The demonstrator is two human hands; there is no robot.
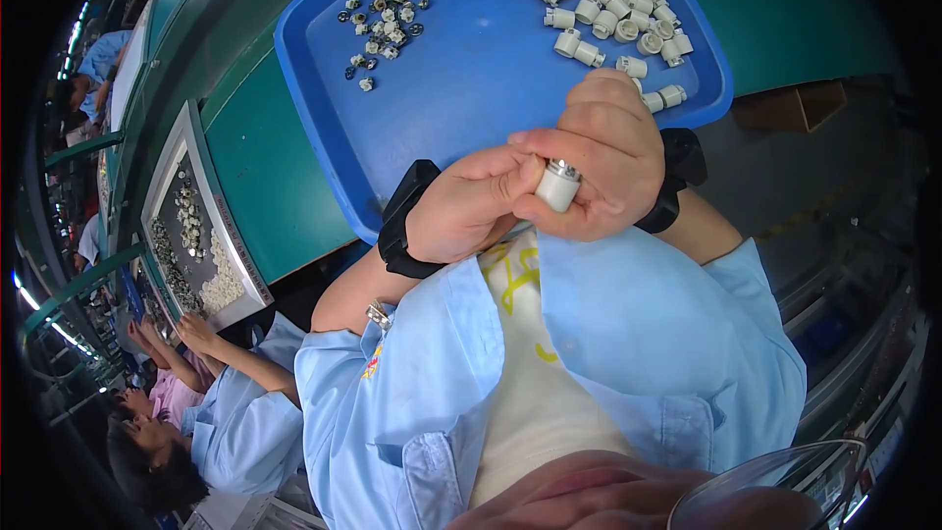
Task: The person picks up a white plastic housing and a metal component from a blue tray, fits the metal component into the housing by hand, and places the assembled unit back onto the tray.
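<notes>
In front of my chest, both hands meet around a white cylindrical lamp socket point(557, 188) with a metallic upper end. My right hand point(613, 147) is closed round it, fingers curled and thumb laid over its top. From the left, my left hand point(461, 206) pinches in against the socket's side; its fingertips are partly hidden. Just beyond the hands lies a blue tray point(461, 69). A heap of similar white sockets point(613, 0) fills its far right part, and small white-and-dark metal parts point(391, 25) are scattered at its far left.
The tray rests on a green tabletop point(250, 157). To the left, a metal-framed tray point(226, 245) holds small parts in groups, with a co-worker's hands point(196, 334) beside it. A brown cardboard box point(790, 106) stands at the right, below the table edge.
</notes>
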